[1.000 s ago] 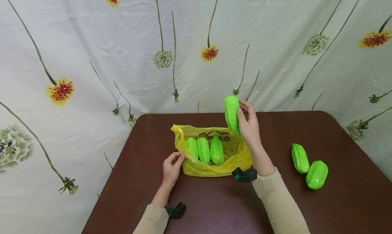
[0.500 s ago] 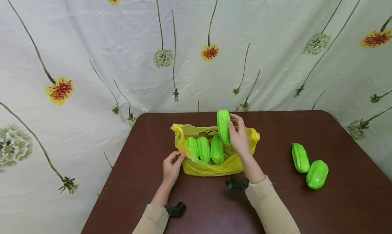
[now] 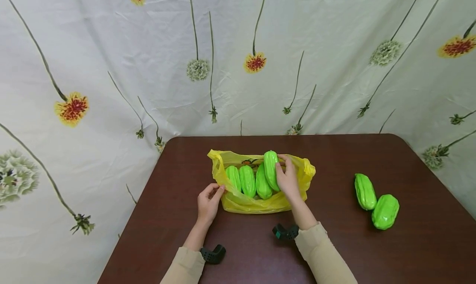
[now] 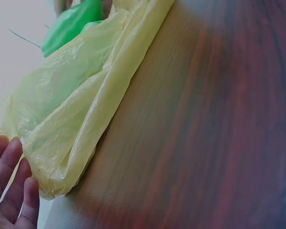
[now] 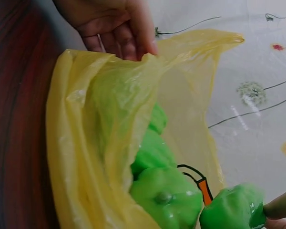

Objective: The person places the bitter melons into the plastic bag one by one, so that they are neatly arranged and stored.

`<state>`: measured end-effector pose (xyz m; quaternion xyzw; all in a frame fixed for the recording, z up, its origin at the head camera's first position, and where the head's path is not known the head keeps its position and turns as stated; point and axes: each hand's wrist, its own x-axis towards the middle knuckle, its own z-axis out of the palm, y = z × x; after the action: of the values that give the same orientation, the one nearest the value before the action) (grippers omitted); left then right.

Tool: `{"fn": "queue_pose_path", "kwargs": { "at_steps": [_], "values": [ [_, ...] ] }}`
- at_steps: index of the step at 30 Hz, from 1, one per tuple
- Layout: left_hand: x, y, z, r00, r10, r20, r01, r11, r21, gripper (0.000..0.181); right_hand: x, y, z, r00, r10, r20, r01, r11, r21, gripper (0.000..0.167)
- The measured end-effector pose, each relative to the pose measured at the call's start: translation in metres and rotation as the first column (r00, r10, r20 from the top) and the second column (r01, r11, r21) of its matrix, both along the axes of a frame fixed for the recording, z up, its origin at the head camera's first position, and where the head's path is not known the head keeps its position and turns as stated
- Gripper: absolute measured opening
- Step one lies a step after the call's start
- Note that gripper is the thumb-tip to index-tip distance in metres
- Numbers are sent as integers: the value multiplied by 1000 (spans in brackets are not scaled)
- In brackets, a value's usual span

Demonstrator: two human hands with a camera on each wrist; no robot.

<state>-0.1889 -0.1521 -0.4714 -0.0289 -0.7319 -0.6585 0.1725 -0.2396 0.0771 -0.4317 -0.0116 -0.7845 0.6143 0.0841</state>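
Note:
A yellow plastic bag (image 3: 253,206) lies on the table with its mouth spread. My left hand (image 3: 207,203) pinches the bag's near left rim between thumb and fingers. Three bright green, ribbed, oblong model vegetables lie side by side inside: a left one (image 3: 233,177), a middle one (image 3: 247,181) and a right one (image 3: 262,185). A similar green vegetable (image 3: 270,168) is in my right hand (image 3: 288,178), gripped from its right side, upright within the bag's mouth. It overlaps the right one in the head view; whether they touch, I cannot tell.
Two more green vegetables, one slim (image 3: 365,192) and one stubbier (image 3: 385,212), lie on the brown table (image 3: 334,251) to the right. A flower-printed cloth (image 3: 238,48) hangs behind the table's far edge. Dark wrist devices (image 3: 213,255) sit on both wrists.
My right hand has moved down and to the left, carrying the green vegetable from above the bag into its mouth. My left hand has stayed at the rim.

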Motion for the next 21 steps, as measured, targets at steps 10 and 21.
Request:
{"fn": "queue_pose_path", "kwargs": {
  "at_steps": [10,21],
  "values": [
    [0,1,1,1000,2,-19,-2,1000,5,18,-2,5,-4,998,-2,60,-1,999,47,38],
    [1,1,1,996,37,-83,-38,999,-12,13,-3,8,-9,997,-24,75,14,991,130,37]
  ]
}}
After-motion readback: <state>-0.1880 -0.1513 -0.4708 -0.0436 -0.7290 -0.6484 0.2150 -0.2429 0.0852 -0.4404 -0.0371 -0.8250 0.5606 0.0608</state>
